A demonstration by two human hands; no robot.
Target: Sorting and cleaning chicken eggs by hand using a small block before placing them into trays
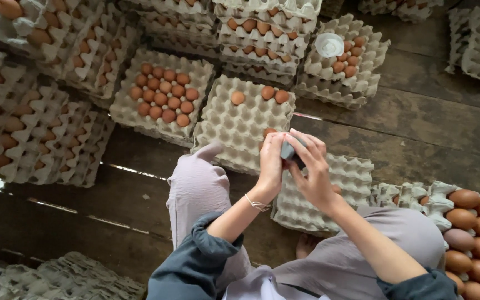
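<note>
Grey trousers [195, 189] of the crouching person lie nearest; wooden floor [429, 122] carries many egg trays; one nearly empty tray [234, 125] sits under the hands, ready for filling; left hand [271, 162] closes its grip on a brown egg [269, 133]; right hand [309, 166] pinches a small dark-grey object [290, 151] against it.

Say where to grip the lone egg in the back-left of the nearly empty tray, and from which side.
Probably from straight above: take the egg by its exposed upper dome with fingertips on opposite sides. Its lower half sits down in a cup of the grey tray, and the neighbouring cups are vacant, so fingers have room.
</note>
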